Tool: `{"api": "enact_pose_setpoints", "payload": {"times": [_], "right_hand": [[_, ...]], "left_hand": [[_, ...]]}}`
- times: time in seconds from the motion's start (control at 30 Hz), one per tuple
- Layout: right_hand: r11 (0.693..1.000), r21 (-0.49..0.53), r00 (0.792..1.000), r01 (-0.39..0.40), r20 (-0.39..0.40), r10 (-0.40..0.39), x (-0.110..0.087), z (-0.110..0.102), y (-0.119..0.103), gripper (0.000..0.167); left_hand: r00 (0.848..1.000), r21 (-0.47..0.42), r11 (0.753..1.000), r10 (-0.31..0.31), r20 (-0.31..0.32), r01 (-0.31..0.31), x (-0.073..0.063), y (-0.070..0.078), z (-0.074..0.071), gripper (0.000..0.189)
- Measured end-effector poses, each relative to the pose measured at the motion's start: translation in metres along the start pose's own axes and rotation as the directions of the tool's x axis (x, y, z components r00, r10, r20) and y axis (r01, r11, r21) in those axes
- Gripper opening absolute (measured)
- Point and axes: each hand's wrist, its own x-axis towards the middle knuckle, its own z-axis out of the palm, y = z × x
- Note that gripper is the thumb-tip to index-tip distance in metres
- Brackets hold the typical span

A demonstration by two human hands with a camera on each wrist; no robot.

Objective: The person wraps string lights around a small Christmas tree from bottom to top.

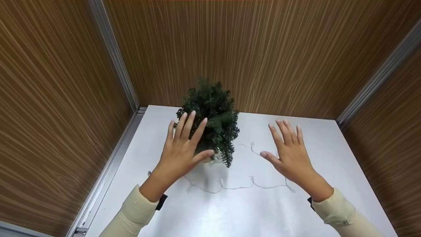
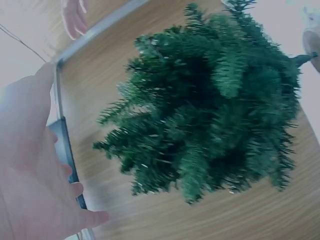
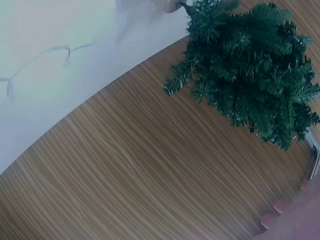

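A small artificial Christmas tree [image 1: 213, 112] with dark green branches stands upright toward the back of the white table. Its pale round base [image 2: 312, 45] shows at the edge of the left wrist view. My left hand [image 1: 179, 148], fingers spread and palm down, overlaps the tree's left side in the head view and holds nothing. To the right of the tree my right hand [image 1: 291, 154] hovers with straight, spread fingers, likewise holding nothing. A thin clear string of fairy lights [image 1: 235, 188] lies curved across the table in front of the tree, running under both hands.
Wood-grain panels [image 1: 230, 49] enclose the white table [image 1: 223, 220] at the back and on both sides. Metal rails [image 1: 115, 62] run along the panel corners. Black bands [image 1: 161, 202] sit at the wrists, by the pale sleeves [image 1: 135, 210].
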Motion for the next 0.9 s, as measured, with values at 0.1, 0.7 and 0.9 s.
{"api": "enact_pose_setpoints", "payload": {"times": [0.1, 0.7, 0.9], "right_hand": [[1.000, 0.010, 1.000, 0.004, -0.010, -0.004, -0.006, 0.005, -0.001, 0.085], [0.976, 0.211, 0.998, -0.060, 0.010, 0.059, -0.047, 0.076, -0.038, 0.083], [0.945, 0.291, 0.988, -0.147, 0.088, 0.127, -0.057, 0.104, -0.059, 0.082]], "left_hand": [[0.999, -0.022, 0.999, -0.032, 0.021, 0.033, -0.008, -0.004, 0.007, 0.091], [0.977, -0.183, 0.962, -0.189, 0.096, 0.204, -0.077, -0.007, 0.080, 0.095], [0.954, -0.241, 0.928, -0.246, 0.173, 0.283, -0.092, 0.000, 0.101, 0.095]]}}
